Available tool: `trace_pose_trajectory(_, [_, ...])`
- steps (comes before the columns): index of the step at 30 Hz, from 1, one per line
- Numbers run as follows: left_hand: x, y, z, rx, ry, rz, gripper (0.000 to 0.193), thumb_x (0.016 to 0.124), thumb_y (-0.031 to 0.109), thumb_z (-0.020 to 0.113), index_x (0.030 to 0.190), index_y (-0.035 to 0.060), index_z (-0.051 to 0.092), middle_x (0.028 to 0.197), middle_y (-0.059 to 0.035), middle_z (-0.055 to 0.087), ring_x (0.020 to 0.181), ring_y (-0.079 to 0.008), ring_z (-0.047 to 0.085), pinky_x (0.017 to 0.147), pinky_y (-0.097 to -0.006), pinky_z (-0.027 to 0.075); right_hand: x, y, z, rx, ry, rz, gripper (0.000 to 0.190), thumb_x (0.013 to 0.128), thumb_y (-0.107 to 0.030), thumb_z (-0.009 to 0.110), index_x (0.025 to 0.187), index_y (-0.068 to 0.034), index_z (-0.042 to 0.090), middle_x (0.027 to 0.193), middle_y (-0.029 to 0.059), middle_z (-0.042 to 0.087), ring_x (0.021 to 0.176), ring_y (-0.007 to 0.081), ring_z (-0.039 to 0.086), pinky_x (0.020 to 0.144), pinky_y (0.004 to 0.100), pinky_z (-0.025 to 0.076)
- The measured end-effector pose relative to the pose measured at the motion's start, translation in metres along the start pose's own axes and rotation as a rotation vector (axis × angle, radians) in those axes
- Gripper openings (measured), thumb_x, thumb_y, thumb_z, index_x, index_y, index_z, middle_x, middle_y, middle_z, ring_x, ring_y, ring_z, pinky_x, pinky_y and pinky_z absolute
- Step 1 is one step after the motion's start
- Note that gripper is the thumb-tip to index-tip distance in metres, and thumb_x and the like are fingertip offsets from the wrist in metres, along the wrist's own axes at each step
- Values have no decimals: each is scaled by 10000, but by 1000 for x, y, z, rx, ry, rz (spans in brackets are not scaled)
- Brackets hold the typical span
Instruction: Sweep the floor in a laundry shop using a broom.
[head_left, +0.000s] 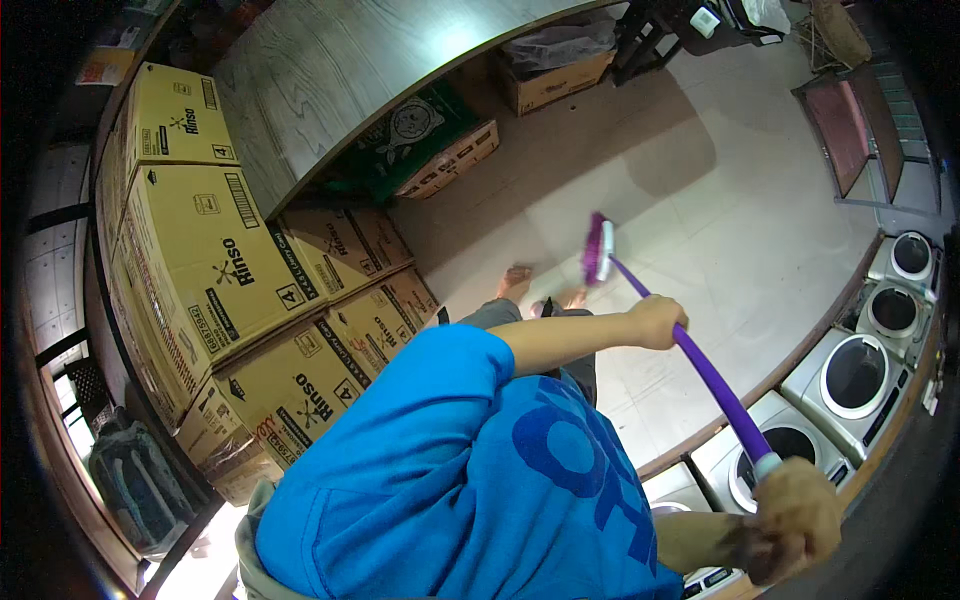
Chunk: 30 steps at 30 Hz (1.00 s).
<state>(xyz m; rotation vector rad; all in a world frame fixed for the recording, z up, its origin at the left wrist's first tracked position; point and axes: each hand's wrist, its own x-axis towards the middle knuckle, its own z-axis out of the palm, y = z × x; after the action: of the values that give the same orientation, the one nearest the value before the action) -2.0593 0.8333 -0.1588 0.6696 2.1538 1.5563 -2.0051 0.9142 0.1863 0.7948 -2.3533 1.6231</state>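
My left hand (656, 322) is closed around the middle of the purple handle (716, 386) of a push-style broom. My right hand (796, 517), slightly blurred, wraps the handle's upper end near a pale collar. The handle slants down and away to the broom head (600, 249), which has a white block and purple bristles. That head is at the pale tiled floor (675, 225), just beyond my bare feet (514, 282). Whether the bristles touch the tiles is hard to tell.
Stacked Rinso cartons (225, 262) line my left side. A wood-grain tabletop (360, 75) overhangs a green-and-brown box (450, 159) and an open carton (562, 79). Front-loading washing machines (855, 375) stand along the right. A folding step ladder (862, 127) leans at the upper right.
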Motion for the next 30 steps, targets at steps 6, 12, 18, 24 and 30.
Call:
trace_pose_trajectory(6, [35, 63, -41, 72, 119, 190, 180, 689, 86, 676, 863, 64, 717, 758, -146, 686, 751, -338, 663, 699, -439, 508, 20, -46, -79, 137, 37, -184, 294, 897, -289, 598, 698, -82, 537, 652, 30, 562, 506, 139, 528, 488, 305, 447])
trace_pose_trajectory(12, [79, -40, -120, 435, 177, -95, 158, 696, 131, 715, 849, 88, 720, 818, -147, 691, 842, -361, 664, 732, -479, 519, 43, 93, -61, 142, 242, -52, 178, 830, -78, 590, 667, -46, 526, 540, 49, 505, 441, 153, 453, 455, 302, 351])
trace_pose_trajectory(18, [155, -110, -65, 513, -172, -117, 127, 705, 105, 694, 828, 106, 729, 825, -151, 677, 851, -368, 657, 741, -488, 515, 6, 153, -53, 154, 568, 399, 290, 877, 39, 515, 591, 2, 477, 523, 98, 482, 451, 173, 444, 465, 284, 340])
trace_pose_trajectory(24, [196, -1, 89, 145, -406, -59, 117, 703, 105, 624, 781, 133, 707, 822, -149, 699, 864, -369, 670, 758, -499, 525, -3, 99, -156, -106, 552, 257, 293, 920, -85, 531, 644, -6, 469, 550, 122, 505, 417, 188, 469, 423, 316, 406])
trace_pose_trajectory(30, [240, 85, 112, 134, -463, 208, 175, 715, 104, 647, 876, 117, 715, 826, -139, 694, 859, -364, 656, 777, -472, 514, 11, 68, -208, -295, 388, 178, 334, 973, -224, 524, 689, -49, 526, 582, 84, 546, 461, 149, 526, 467, 298, 455])
